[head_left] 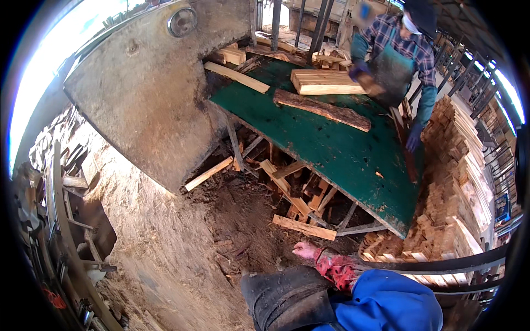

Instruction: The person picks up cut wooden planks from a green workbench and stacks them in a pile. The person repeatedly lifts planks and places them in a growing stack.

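My right hand (305, 250) is held low over the littered ground, its fingers curled in and nothing visible in them. A frayed red and pink cuff (338, 269) wraps the wrist below a blue sleeve (386, 300). Nearest to the hand is a pale wooden board (304, 227) under the edge of the green table (331, 146); hand and board look apart. A dark, creased covering (287, 295) sits beside the blue sleeve at the lower edge. My left hand does not show.
Across the table a person (395, 60) in gloves and apron handles wood. A block of stacked slats (326, 83), a bark-edged slab (323, 110) and a plank (236, 76) lie on it. Stacked wood (447, 182) stands right; a large metal plate (149, 94) rises left. Offcuts (287, 185) lie underneath.
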### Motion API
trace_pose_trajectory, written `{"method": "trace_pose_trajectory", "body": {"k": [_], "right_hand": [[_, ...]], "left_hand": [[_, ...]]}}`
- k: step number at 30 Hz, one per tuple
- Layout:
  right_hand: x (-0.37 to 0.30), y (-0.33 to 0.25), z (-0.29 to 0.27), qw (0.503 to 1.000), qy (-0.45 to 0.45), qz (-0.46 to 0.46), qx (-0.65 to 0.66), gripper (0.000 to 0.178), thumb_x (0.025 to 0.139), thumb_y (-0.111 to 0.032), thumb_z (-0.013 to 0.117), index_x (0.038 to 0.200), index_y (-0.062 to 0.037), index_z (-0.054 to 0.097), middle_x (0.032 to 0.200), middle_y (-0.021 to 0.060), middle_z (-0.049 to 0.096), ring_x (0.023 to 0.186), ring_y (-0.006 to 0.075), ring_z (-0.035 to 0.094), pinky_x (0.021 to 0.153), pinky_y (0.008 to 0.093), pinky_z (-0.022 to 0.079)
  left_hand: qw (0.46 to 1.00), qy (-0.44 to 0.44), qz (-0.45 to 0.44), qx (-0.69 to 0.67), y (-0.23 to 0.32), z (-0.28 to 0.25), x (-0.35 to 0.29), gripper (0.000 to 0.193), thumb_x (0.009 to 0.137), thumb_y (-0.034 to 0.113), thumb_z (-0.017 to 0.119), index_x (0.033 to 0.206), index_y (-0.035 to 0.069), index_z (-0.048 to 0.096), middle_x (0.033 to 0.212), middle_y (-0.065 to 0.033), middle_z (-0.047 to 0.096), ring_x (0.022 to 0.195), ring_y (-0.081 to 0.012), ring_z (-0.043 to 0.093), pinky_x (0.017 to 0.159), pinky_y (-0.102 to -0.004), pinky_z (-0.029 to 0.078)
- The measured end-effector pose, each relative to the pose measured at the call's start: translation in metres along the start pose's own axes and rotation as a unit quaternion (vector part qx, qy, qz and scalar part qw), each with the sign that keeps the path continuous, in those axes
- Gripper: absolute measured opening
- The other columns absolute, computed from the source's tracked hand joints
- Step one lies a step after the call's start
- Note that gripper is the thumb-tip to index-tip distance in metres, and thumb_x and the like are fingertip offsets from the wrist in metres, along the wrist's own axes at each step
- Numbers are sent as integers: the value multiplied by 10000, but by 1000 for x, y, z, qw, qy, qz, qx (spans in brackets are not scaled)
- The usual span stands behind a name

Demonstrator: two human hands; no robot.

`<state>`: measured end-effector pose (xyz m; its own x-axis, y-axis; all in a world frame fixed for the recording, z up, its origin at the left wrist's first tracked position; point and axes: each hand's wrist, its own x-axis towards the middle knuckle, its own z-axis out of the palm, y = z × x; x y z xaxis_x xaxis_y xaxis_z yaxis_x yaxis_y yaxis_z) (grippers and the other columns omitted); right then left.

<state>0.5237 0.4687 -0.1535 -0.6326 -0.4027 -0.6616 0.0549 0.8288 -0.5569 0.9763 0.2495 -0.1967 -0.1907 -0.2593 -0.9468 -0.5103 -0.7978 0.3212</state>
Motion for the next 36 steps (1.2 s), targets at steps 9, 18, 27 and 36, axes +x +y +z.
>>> {"method": "trace_pose_trajectory", "body": {"k": [9, 18, 27, 36], "right_hand": [[80, -44, 0, 989, 109, -3, 104, 430, 833, -387, 666, 1081, -36, 671, 1031, 149, 689, 992, 268, 648, 869, 369, 502], [72, -103, -102, 930, 314, 28, 190, 301, 823, -309, 716, 921, -31, 657, 827, 91, 694, 771, 185, 661, 708, 318, 542], [112, -156, -330, 891, 451, 34, 39, 592, 739, -292, 756, 1243, -41, 573, 1205, 191, 589, 1064, 321, 606, 885, 405, 507], [193, -127, -477, 880, 428, 30, -204, 832, 618, -111, 704, 1396, -70, 412, 1421, 200, 348, 1314, 398, 336, 1057, 486, 337]], "left_hand": [[998, -48, 15, 47, 181, 19, 79, 306, 855, 328, 723, 950, 51, 634, 831, -91, 671, 716, -209, 643, 617, -339, 536], [993, -53, 106, 25, 437, 39, 172, 301, 849, 169, 729, 1024, -10, 562, 908, -191, 660, 837, -335, 663, 708, -438, 590], [984, -102, 124, 72, 521, 143, 180, 285, 882, 232, 697, 992, -7, 589, 879, -160, 670, 781, -282, 666, 712, -403, 585], [988, -106, 93, 66, 520, 262, 159, 324, 888, 248, 683, 1030, -19, 571, 869, -182, 661, 772, -290, 666, 672, -385, 561]]}}
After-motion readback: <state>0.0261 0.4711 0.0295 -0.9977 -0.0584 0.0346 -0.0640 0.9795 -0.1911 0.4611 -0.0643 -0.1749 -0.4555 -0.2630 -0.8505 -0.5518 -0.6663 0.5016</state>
